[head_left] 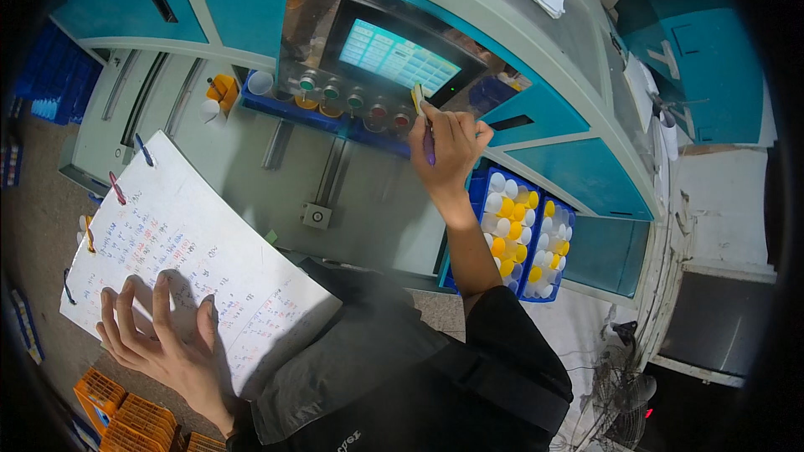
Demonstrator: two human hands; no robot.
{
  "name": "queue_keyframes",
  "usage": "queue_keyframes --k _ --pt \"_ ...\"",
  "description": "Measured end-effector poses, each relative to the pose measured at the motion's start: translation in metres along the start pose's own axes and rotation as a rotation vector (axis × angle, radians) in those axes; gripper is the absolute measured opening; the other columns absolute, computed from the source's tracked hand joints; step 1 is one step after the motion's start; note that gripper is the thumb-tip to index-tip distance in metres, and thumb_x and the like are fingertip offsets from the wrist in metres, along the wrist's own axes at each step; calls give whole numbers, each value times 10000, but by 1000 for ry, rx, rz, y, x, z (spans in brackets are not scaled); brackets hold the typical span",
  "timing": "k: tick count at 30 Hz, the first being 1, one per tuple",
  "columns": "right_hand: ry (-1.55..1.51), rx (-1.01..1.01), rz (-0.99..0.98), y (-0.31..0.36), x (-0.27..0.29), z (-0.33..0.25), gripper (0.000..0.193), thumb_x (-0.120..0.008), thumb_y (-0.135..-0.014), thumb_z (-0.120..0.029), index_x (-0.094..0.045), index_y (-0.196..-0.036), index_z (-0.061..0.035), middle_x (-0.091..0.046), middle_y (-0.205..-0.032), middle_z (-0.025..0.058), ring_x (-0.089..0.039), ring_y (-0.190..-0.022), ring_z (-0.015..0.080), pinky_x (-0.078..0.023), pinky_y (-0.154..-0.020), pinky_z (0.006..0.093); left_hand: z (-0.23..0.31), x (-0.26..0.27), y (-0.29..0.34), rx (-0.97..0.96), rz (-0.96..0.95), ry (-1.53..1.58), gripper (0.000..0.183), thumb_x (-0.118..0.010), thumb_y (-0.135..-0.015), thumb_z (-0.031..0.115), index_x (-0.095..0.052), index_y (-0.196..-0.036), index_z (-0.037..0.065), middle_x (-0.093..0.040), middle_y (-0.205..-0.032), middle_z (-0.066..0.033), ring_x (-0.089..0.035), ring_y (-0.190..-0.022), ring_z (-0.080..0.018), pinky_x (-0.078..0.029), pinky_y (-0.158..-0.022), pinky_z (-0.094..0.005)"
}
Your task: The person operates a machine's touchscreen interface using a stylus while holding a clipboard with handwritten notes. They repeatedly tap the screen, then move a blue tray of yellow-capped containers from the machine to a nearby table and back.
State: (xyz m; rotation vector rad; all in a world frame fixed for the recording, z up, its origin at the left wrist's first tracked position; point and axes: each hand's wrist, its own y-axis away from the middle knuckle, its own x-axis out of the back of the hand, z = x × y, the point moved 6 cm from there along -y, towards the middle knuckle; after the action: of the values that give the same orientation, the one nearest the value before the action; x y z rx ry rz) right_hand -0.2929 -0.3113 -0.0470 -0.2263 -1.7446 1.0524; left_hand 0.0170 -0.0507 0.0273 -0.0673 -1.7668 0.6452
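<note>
My left hand [159, 339] lies flat with fingers spread on a thick sheaf of handwritten pages [193, 243], bound along one edge by coloured loops. The writing is in blue and red. My right hand [452, 146] is raised to the lower right of a lit touch screen [398, 57] on a teal machine. Its fingers are closed round a purple pen [430, 147]. A slim yellow-and-white piece [418, 98] sticks up from the same fingers in front of the screen; whether it belongs to the pen I cannot tell.
Below the screen sits a row of green and red push buttons [356, 100], above a blue tray [335, 124] with cups. Blue crates [477, 238] of white and yellow cups stand at right. Orange baskets [138, 423] are at lower left, a fan [620, 402] at lower right.
</note>
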Motion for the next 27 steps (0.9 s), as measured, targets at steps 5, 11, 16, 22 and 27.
queue_keyframes --k 5,11,16,22,27 --pt "23 -29 77 -8 13 4 250 -741 -834 -101 -766 -1082 -88 -658 -791 11 -569 -821 163 -274 -824 384 5 0 3 22 -20 18 643 -758 -796 673 -617 -1345 368 -467 -1493 -26 -325 -1485 -292 -171 -1260 -616" --pt "36 -24 24 2 11 4 226 -739 -835 -100 -766 -1059 -85 -662 -800 8 -562 -792 159 -271 -806 382 2 2 1 28 -21 17 666 -765 -778 684 -615 -1346 370 -470 -1496 -17 -319 -1489 -286 -166 -1262 -613" --pt "47 -20 12 1 5 1 257 -745 -804 -125 -750 -1059 -96 -623 -805 13 -569 -810 172 -308 -803 408 2 2 1 27 -15 31 681 -777 -761 682 -618 -1344 369 -471 -1496 -14 -320 -1488 -286 -163 -1263 -610" --pt "-33 99 94 -27 -11 -22 317 -743 -849 -182 -732 -1164 -140 -638 -819 -15 -577 -820 172 -329 -856 410 2 2 -1 23 -14 21 695 -787 -755 670 -615 -1354 361 -475 -1485 -14 -315 -1490 -289 -161 -1265 -610" --pt "-8 122 47 -38 -20 -29 250 -733 -861 -195 -730 -1101 -127 -660 -836 -11 -577 -819 177 -325 -844 413 0 2 -1 23 -12 17 692 -769 -765 678 -612 -1359 359 -472 -1480 -16 -305 -1495 -292 -162 -1268 -608"
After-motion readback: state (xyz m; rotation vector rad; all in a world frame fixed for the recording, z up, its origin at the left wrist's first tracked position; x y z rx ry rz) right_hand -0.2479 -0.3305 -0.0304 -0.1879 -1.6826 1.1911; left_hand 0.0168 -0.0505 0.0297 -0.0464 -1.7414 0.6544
